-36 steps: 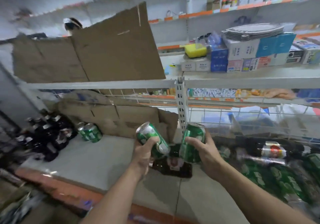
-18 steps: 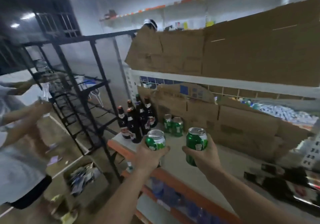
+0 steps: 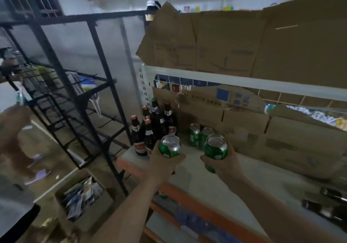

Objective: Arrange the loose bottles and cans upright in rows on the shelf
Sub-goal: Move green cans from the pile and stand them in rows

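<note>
Landmark: standing pair (image 3: pixel 195 135) of green cans, upright and touching each other, at the back of the shelf (image 3: pixel 202 188).
Shelf: pale board with an orange front edge.
Left hand (image 3: pixel 163 167): fingers curled round the left can (image 3: pixel 170 146), gripping its lower half.
Left can: green, silver top up, roughly upright, held above the shelf in front of and to the left of the standing pair.
Right hand (image 3: pixel 222 165): wrapped round the right can (image 3: pixel 216 148) from below and behind.
Right can: green, top up, tilted slightly, just in front of the standing pair and overlapping it in view; contact cannot be told.
Brown bottles (image 3: pixel 150 130): upright cluster near the standing pair on its left, at the shelf's left end.
Lying bottles (image 3: pixel 326 209): dark, on their sides, well apart from the standing pair to the right and front.
Cardboard sheet (image 3: pixel 262 130): directly behind the standing pair, lining the shelf's back.
Black rack (image 3: pixel 75 92): well to the left of the standing pair, beyond the shelf's end.
Box (image 3: pixel 80 195): on the floor, below and left of the standing pair, filled with crumpled wrappers.
Blurred hand (image 3: pixel 13 122): another person's, far left of the standing pair; pose unreadable.
</note>
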Available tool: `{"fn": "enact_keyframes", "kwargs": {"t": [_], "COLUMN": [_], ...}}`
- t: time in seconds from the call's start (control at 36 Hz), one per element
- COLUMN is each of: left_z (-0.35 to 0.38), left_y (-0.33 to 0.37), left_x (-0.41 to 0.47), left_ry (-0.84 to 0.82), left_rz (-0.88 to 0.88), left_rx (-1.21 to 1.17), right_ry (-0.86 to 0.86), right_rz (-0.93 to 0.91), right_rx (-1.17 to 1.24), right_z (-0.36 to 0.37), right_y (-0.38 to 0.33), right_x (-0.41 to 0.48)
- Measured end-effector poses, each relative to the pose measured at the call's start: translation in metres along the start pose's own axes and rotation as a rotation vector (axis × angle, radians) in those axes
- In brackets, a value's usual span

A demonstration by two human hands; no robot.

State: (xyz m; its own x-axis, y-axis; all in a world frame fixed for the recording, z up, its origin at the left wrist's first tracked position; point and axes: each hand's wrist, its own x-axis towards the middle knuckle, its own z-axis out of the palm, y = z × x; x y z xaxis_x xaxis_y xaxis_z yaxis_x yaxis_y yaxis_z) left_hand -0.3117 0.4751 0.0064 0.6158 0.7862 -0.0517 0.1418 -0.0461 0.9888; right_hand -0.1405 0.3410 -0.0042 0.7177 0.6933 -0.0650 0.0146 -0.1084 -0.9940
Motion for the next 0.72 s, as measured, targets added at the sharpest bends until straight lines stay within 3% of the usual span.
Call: {"fn": "enact_keyframes", "kwargs": {"t": [0.28, 0.53, 0.72], "left_z": [0.015, 0.037, 0.049], "left_y": [-0.019, -0.064, -0.098], "left_x": [0.088, 0.137, 0.17], "left_ry": [-0.041, -0.125, -0.188], "left_rz": [-0.103, -0.236, -0.171], "left_rx": [0.024, 0.125, 0.201], "right_ry": [0.05, 0.167, 0.304], "right_rz": [0.028, 0.129, 0.242], "right_rx": [-0.074, -0.172, -0.246], "right_z": [0.015, 0.014, 0.03], "right_y": [0.044, 0.089, 0.126], "right_x": [0.084, 0.103, 0.11]}}
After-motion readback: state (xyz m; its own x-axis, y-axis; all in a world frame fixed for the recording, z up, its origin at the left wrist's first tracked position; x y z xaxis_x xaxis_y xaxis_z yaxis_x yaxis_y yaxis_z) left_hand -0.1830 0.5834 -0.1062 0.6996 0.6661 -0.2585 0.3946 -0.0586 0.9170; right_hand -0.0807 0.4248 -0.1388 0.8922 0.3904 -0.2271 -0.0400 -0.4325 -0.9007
